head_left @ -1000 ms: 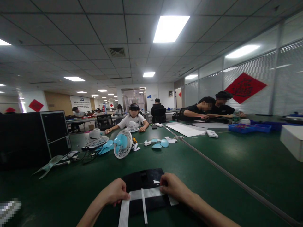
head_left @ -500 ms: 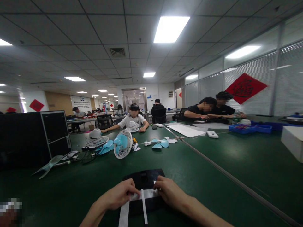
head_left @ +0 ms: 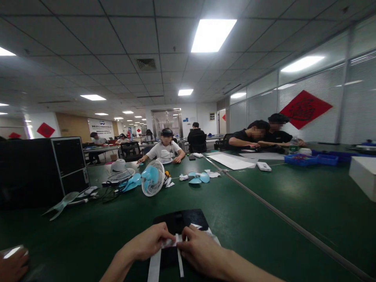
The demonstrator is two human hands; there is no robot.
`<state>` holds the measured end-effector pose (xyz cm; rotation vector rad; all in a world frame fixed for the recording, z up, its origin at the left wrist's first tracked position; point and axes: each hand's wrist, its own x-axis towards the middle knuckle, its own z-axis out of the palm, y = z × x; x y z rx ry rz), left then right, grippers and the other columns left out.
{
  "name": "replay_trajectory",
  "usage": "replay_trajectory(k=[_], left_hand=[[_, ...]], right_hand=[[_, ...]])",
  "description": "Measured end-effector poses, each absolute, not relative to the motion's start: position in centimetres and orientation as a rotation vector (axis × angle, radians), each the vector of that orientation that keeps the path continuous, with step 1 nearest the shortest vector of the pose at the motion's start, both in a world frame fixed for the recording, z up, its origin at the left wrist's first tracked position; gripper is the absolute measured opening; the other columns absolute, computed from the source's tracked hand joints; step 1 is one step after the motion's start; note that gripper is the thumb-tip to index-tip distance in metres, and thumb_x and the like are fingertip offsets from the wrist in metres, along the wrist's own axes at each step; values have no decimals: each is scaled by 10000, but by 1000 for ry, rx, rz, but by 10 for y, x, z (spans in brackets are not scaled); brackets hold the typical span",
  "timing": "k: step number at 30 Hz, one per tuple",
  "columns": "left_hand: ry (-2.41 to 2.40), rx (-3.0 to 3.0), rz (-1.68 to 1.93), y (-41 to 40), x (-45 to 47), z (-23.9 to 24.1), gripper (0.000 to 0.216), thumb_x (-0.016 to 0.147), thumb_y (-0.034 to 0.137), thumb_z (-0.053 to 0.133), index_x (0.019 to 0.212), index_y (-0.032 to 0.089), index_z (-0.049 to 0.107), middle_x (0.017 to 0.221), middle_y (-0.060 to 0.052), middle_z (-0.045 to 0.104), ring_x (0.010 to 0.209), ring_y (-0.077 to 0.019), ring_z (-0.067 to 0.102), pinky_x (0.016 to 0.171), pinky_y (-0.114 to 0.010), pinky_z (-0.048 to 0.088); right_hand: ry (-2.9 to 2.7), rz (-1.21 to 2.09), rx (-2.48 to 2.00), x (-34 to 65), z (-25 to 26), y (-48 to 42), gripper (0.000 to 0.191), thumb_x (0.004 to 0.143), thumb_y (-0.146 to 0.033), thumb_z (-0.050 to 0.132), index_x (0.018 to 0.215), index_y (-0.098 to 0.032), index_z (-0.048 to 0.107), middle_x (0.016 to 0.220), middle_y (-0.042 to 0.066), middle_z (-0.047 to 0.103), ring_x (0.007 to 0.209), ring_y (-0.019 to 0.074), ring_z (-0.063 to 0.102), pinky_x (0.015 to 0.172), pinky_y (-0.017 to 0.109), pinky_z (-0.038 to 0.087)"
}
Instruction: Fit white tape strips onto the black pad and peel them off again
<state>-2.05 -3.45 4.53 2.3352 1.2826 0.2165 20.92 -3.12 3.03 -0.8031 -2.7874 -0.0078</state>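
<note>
A person's left hand (head_left: pixel 152 239) and right hand (head_left: pixel 199 246) sit close together above a black panel (head_left: pixel 190 219) at the near middle of a green table (head_left: pixel 241 223), fingers bent, almost closed. Between them a narrow white strip (head_left: pixel 180 266) runs near to far, nearer the right fingertips; whether either grips it cannot be told.

The strips (head_left: pixel 154 267) are white, the panel (head_left: pixel 192 217) black.
</note>
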Motion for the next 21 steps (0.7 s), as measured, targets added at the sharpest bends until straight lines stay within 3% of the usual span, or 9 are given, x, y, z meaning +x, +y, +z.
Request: replay_trajectory(k=[14, 21], left_hand=[[1276, 2334, 226, -33, -21, 42, 426, 833, 132, 384, 1102, 334, 645, 1007, 2, 526, 907, -140, 504, 774, -239, 363], [1264, 2367, 256, -32, -22, 38, 445, 832, 129, 380, 1127, 352, 626, 1007, 4, 530, 907, -139, 502, 790, -246, 360]], right_hand=[[-2794, 130, -562, 220, 31, -42, 288, 890, -309, 461, 1101, -221, 636, 1148, 83, 611, 1092, 227, 494, 943, 361, 369], [-2848, 126, -456, 218, 30, -41, 250, 873, -257, 453, 1021, -172, 637, 1058, 82, 664, 1029, 198, 576, 926, 298, 401]])
